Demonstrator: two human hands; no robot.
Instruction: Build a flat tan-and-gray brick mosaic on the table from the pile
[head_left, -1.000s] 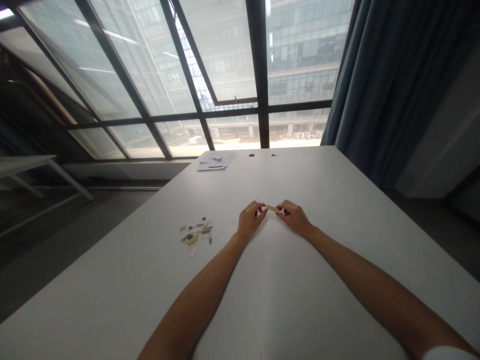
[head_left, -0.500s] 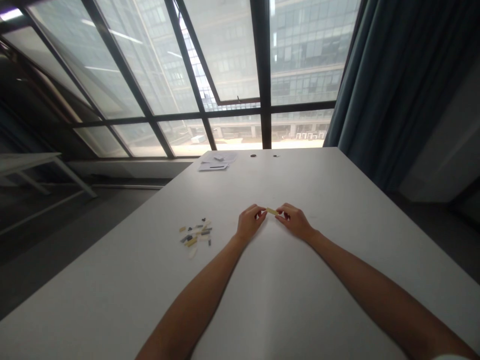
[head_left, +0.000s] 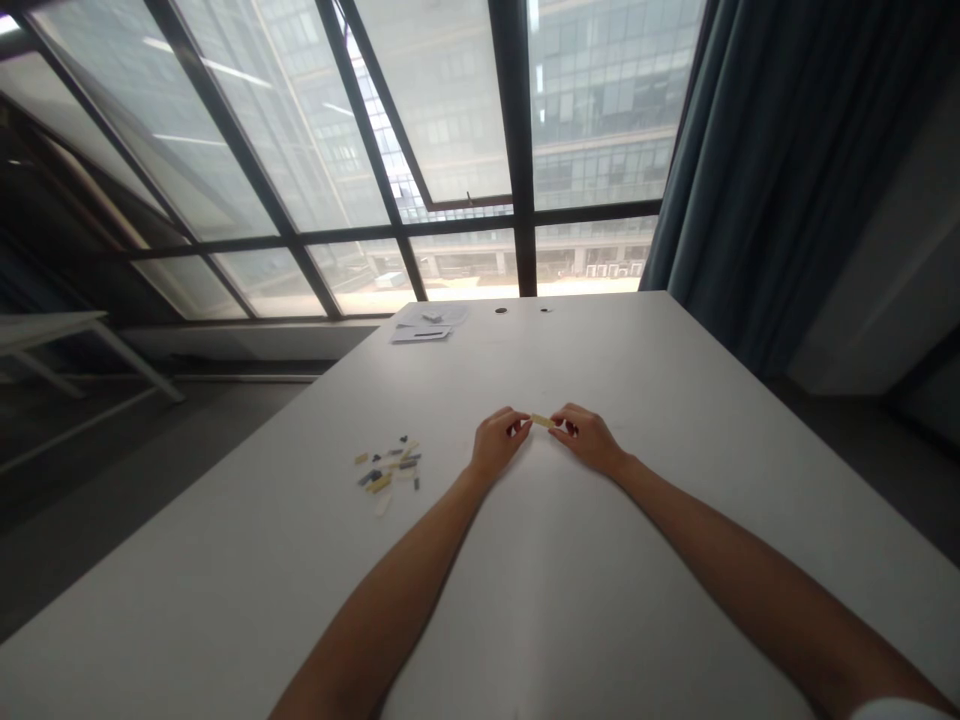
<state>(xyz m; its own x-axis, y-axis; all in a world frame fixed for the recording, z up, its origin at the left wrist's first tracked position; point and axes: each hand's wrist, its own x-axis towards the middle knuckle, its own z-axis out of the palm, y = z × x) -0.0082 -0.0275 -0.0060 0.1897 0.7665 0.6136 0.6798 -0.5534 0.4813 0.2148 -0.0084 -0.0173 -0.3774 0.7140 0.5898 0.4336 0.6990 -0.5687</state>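
Observation:
A small flat yellowish building-block piece [head_left: 541, 421] is held between both hands just above or on the white table [head_left: 600, 600]. My left hand [head_left: 497, 440] pinches its left end between thumb and fingertips. On the opposite end, my right hand [head_left: 589, 438] grips it the same way. To the left of my left forearm lies a loose pile of small pieces [head_left: 382, 482] in tan, grey, dark and whitish colours. Finer details of the held piece are too small to make out.
Papers [head_left: 420, 334] with small items on them lie at the table's far left corner. A dark round disc [head_left: 501, 310] and a small dark object [head_left: 546, 310] sit near the far edge. Windows stand behind, a blue curtain [head_left: 727, 180] at right, another table [head_left: 52, 328] at far left.
The whole view has shifted slightly, moving the scene a little to the left. Both hands keep hold of the yellowish piece, almost unmoved.

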